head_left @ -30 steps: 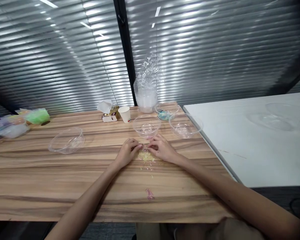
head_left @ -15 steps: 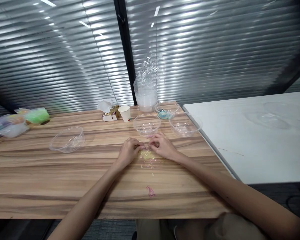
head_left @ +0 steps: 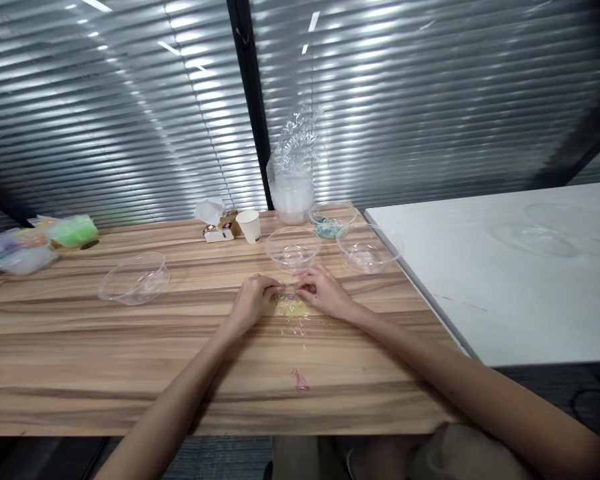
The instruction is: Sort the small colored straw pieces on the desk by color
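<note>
Across the wooden table [head_left: 105, 347], near its middle, a clear bowl [head_left: 293, 248] is set just beyond two hands that are placed fingertip to fingertip. The left hand [head_left: 253, 305] and the right hand [head_left: 325, 293] are curled, with the fingers drawn in as if pinching. Whether any piece is held cannot be told. Between them, slightly nearer the person, a small heap of yellowish pieces [head_left: 291, 308] is spread, equally close to both hands. A few pink pieces [head_left: 299, 381] are seen apart, toward the table's near edge.

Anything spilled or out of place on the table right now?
Yes. Small yellowish pieces lie loose on the wooden table between the left hand and right hand, some strewn toward the person; a pink clump sits apart nearer the front edge.
</note>
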{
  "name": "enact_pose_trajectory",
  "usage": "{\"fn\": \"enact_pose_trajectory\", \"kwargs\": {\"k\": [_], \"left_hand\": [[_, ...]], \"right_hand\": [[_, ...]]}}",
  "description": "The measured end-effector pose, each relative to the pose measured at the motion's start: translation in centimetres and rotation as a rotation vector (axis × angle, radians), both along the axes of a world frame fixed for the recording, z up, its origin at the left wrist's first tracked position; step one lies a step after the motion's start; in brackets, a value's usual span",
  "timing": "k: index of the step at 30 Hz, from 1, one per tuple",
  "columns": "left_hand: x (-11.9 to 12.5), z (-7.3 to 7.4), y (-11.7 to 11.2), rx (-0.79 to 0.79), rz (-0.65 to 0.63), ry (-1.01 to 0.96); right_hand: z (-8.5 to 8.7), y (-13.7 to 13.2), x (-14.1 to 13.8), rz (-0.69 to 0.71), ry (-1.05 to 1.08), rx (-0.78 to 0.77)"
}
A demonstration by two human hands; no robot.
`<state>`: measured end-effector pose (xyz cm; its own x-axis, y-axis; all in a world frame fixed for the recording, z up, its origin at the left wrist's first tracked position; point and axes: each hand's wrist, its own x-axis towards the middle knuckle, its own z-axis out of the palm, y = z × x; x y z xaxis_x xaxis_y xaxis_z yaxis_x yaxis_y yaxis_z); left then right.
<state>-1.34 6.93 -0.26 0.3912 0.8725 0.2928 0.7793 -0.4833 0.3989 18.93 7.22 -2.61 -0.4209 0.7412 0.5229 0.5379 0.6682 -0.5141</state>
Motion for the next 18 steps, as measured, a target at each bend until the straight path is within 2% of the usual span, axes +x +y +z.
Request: {"fn": "enact_pose_trajectory", "kwargs": {"k": [3,9,18], "left_hand": [[-0.4,0.0,0.2,-0.032,0.018,-0.011],[0.0,0.1,0.0,-0.002,-0.043,-0.016],[0.9,-0.3,-0.2,0.038,-0.067,0.037]], "right_hand": [[0.0,0.0,0.0,0.001,-0.011,-0.015],[0.2,-0.1,0.0,-0.003,-0.031,-0.022],[0.2,-0.2,-0.5,0.125,-0.021,0.073]]}}
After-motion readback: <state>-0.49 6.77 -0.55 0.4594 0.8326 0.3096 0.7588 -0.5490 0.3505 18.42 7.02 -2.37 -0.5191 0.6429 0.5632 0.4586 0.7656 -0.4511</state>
